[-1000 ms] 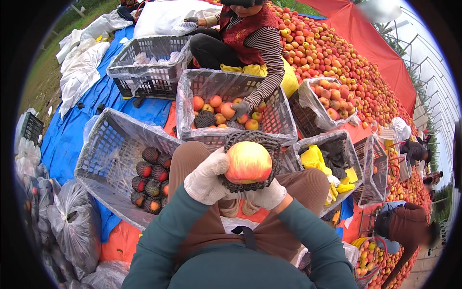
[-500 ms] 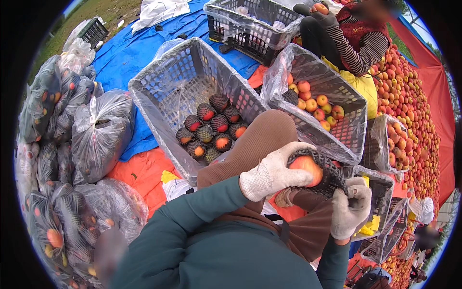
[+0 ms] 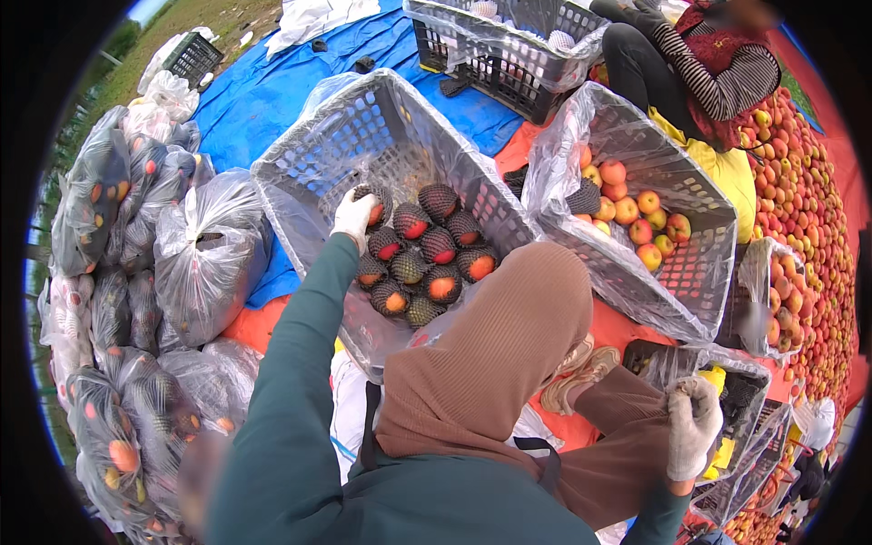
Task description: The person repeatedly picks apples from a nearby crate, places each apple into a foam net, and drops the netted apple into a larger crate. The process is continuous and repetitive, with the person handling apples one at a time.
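My left hand (image 3: 353,218), in a white work glove, reaches into a crate (image 3: 300,238) lined with clear plastic. Its fingers are closed round an apple in a black foam net (image 3: 380,205), at the left side of the netted apples (image 3: 438,245) grouped there. These show red or orange through their dark mesh sleeves. My right hand (image 3: 694,429), gloved alike, is held beside my right leg with its fingers curled together. Whatever may be in that pinch is hidden. Just beyond it stands a small lined crate (image 3: 742,363) with black nets and yellow pieces.
Right of my knee, another lined crate (image 3: 677,304) holds loose apples. A large apple heap (image 3: 781,173) spreads along the right, near a seated person in striped sleeves (image 3: 727,86). Filled plastic bags (image 3: 213,263) crowd the left. Blue sheeting (image 3: 245,104) covers ground beyond.
My left hand has carried the netted apple from above my lap leftward into the crate. My right hand has come off the net and moved slightly right and down. My view has shifted a little.
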